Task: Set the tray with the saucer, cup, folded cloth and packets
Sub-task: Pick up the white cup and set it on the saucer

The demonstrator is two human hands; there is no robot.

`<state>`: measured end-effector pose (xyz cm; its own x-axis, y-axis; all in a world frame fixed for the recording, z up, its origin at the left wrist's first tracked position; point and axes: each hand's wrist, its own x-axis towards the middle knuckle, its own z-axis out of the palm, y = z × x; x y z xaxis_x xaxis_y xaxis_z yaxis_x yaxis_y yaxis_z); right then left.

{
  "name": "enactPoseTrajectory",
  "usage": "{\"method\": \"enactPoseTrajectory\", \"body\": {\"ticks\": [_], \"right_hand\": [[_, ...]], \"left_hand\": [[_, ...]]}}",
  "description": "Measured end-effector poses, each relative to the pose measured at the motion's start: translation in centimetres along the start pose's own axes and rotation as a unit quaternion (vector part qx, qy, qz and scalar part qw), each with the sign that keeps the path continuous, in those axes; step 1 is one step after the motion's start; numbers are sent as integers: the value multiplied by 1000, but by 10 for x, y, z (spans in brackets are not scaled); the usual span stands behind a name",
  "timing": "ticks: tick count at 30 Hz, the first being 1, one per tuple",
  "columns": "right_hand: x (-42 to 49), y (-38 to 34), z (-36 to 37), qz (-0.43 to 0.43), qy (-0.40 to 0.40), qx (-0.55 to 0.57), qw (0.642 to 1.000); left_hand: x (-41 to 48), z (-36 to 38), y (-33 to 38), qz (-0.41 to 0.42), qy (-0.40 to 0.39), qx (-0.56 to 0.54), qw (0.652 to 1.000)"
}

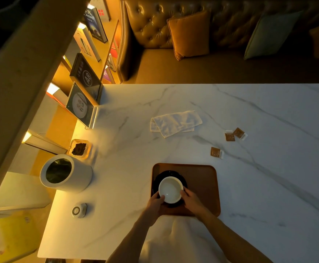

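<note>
A brown tray (202, 179) lies on the white marble table near its front edge. On the tray's left part sits a black saucer (161, 176) with a white cup (170, 189) standing on it. My left hand (154, 205) holds the cup's left side and my right hand (191, 201) holds its right side. A white cloth (175, 123), loosely folded, lies on the table beyond the tray. Three brown packets lie to the right: two together (234, 134) and one nearer (215, 152).
A white cylindrical bin (65, 173) stands at the table's left edge, with a small square dish (80, 149) behind it and a small round device (79, 210) in front. An acrylic sign stand (81, 107) and books line the left. A sofa with cushions runs along the far side.
</note>
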<state>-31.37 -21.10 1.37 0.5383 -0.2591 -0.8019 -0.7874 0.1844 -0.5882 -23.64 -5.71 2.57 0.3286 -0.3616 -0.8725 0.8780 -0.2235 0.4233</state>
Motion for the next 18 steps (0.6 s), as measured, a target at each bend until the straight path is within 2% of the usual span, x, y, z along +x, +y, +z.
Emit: {"method": "enactPoseTrajectory", "body": {"ticks": [13, 18], "right_hand": [[-3, -4, 0, 1, 3, -7, 1000], [-6, -4, -4, 5, 11, 18, 1000]], "left_hand": [[-2, 6, 1, 12, 3, 13, 1000], [-4, 8, 5, 31, 53, 123, 990]]}}
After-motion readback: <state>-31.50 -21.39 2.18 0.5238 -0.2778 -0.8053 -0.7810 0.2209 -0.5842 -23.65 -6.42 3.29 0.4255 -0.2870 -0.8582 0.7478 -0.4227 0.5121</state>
